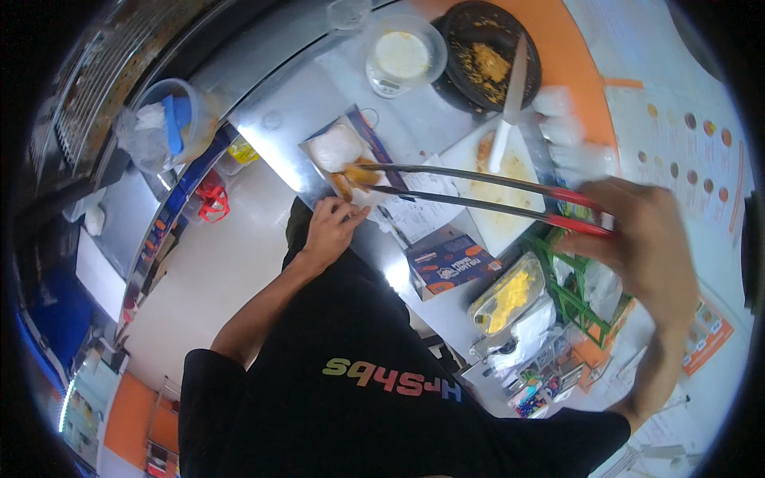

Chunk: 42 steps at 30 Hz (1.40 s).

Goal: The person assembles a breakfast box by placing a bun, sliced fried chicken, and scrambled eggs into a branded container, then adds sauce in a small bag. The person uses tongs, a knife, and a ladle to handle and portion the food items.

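Note:
My right hand (645, 239) grips long metal tongs (478, 191) with red handles. The tong tips pinch a golden fried piece (360, 173) over a small open paper box (319, 151) that also holds a white bun (335, 147). My left hand (331, 227) rests at the near edge of that box on the steel counter (279, 111), fingers curled against it.
A white cutting board (510, 207) carries a knife (510, 103). Behind it stand a dark bowl of crumbs (490, 52) and a clear tub of pale batter (402, 56). A printed box (450, 267), a bag of yellow food (506, 295) and a green rack (582, 295) sit near me.

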Available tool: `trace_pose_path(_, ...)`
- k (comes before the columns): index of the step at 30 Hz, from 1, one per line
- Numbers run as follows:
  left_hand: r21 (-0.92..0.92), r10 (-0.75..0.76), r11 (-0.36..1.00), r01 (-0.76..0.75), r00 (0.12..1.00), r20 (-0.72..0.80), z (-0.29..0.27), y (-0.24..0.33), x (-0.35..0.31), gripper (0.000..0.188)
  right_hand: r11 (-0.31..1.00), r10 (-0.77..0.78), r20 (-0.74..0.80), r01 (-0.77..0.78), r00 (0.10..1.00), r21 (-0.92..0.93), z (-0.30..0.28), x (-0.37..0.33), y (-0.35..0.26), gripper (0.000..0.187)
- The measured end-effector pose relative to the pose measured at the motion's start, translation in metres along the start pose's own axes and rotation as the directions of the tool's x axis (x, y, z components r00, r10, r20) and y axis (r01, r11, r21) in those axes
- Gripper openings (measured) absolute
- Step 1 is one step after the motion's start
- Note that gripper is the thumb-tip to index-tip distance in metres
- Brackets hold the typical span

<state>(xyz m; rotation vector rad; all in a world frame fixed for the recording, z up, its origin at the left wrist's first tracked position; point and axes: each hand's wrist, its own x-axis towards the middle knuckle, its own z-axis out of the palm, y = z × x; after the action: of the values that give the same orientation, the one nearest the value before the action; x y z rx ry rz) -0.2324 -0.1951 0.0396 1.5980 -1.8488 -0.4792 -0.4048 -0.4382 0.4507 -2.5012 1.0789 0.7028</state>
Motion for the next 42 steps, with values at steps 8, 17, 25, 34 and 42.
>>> trace_pose_path(8,-0.069,-0.031,0.997,0.024,0.995,-0.098,0.006,-0.003,-0.003,0.035,0.993,0.121,-0.023,-0.121,0.992,-0.011,0.022,-0.016,0.017,0.047)
trace_pose_path(17,-0.085,-0.089,0.993,0.082,0.993,-0.078,0.007,0.001,-0.001,0.031,0.739,0.077,-0.132,-0.145,0.988,-0.658,0.071,0.008,0.114,0.054)
trace_pose_path(25,-0.091,-0.121,0.989,0.113,0.989,-0.084,0.007,0.003,0.001,0.032,0.547,-0.052,-0.075,-0.034,0.996,-0.837,0.126,0.066,0.139,0.011)
trace_pose_path(34,-0.172,-0.111,0.980,0.097,0.991,-0.070,0.002,0.002,0.005,0.034,0.670,0.044,-0.073,-0.083,0.996,-0.738,0.131,0.049,0.152,0.009)
trace_pose_path(42,-0.129,-0.044,0.991,0.047,0.999,0.027,-0.008,-0.006,0.001,0.043,0.877,0.327,-0.169,-0.365,0.930,-0.312,0.032,-0.041,0.069,0.052)
